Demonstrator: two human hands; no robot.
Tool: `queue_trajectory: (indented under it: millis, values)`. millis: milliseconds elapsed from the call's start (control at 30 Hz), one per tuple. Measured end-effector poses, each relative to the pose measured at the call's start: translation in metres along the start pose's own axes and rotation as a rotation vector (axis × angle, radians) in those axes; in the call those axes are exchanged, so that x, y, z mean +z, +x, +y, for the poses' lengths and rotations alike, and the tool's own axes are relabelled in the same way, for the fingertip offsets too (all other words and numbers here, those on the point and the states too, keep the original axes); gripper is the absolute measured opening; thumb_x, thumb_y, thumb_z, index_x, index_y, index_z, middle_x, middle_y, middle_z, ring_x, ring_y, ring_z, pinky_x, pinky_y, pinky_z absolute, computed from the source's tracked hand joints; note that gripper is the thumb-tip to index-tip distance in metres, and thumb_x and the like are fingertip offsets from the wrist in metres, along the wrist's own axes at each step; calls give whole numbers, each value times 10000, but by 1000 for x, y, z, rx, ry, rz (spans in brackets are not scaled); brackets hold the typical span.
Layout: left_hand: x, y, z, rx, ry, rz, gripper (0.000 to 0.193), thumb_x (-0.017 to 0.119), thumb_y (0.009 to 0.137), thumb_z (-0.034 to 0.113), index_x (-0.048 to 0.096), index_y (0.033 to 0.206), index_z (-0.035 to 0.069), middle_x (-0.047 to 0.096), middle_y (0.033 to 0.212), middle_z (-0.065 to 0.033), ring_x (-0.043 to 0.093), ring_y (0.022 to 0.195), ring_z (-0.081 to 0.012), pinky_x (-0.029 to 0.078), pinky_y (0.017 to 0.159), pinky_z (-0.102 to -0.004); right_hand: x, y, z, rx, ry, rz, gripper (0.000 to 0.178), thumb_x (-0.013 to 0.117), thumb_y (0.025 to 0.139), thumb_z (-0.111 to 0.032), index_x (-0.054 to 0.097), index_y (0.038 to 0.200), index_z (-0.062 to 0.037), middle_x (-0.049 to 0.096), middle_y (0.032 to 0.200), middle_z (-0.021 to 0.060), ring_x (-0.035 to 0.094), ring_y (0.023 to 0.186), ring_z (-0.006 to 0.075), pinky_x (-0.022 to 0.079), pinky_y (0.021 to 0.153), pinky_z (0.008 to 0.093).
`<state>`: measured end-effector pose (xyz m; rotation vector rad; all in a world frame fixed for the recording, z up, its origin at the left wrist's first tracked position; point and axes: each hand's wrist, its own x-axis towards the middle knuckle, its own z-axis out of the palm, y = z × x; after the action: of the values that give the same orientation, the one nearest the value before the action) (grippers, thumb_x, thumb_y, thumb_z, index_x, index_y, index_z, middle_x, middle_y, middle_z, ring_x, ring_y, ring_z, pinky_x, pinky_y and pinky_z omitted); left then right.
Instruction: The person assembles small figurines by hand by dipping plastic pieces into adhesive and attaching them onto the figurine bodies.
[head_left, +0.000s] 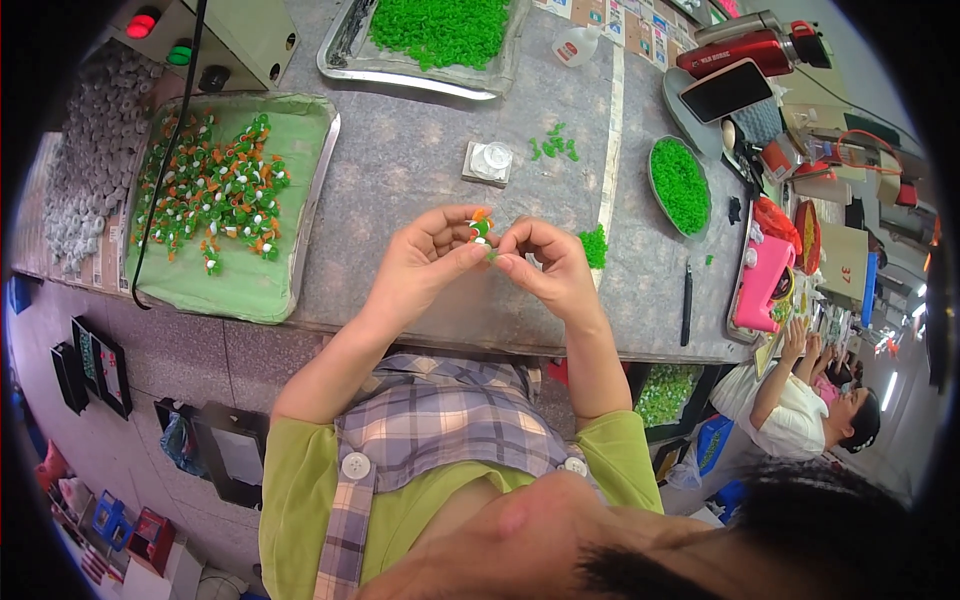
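My left hand (422, 258) pinches a small green, white and orange plastic figurine (480, 229) between thumb and fingers, above the table's near edge. The fingertips of my right hand (552, 262) meet at the figurine's lower end, closed on a tiny green piece (491, 256) partly hidden by the fingers. Just beyond my hands sits a small block with a round white dish (491, 158) on it. Several loose green pieces (556, 144) lie past it to the right, and a small heap of green pieces (595, 246) is beside my right hand.
At left stands a green-lined tray (318, 190) of similar figurines, near a button box (240, 45). A metal tray (400, 84) of green pieces is at the back. Rightward are an oval bowl (708, 200) of green pieces, a black pen-like tool (687, 306), a phone (727, 90) and another person (790, 410).
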<state>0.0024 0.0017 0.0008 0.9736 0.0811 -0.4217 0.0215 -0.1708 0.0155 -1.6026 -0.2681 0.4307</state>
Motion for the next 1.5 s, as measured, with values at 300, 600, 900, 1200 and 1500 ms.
queue_trajectory:
  millis: [300,600,900,1200,1500]
  values:
    - [3,3,-2,12,-10,44,342,564,804,52,466,1128,2,584,950,-90,553,844,-121,458,728,-242,1,1,7,127,332,83,99,609,768,-101,544,810,-40,516,737,-44,436,659,21,340,563,168]
    - [-10,2,-4,66,22,86,381,584,800,89,458,1154,24,590,941,-101,559,880,-135,462,729,-247,-15,52,21,164,339,359,100,603,776,-135,556,779,-48,500,656,-43,394,546,25,302,504,181]
    - [-13,2,0,67,6,112,387,588,798,95,458,1153,15,594,922,-101,563,874,-142,463,720,-250,-11,59,19,187,277,384,83,598,770,-119,551,759,-52,470,591,-47,404,492,30,312,456,172]
    - [-13,1,-2,77,2,108,393,591,794,91,455,1156,20,595,919,-101,565,885,-143,461,720,-251,-12,59,20,177,291,387,70,596,765,-99,547,756,-49,473,597,-41,404,492,34,320,454,176]
    - [-9,0,-3,81,-10,101,392,594,788,77,458,1151,18,597,915,-103,565,873,-142,463,729,-254,-14,52,16,152,444,356,67,587,775,-95,539,756,-52,476,627,-37,400,538,42,324,519,185]
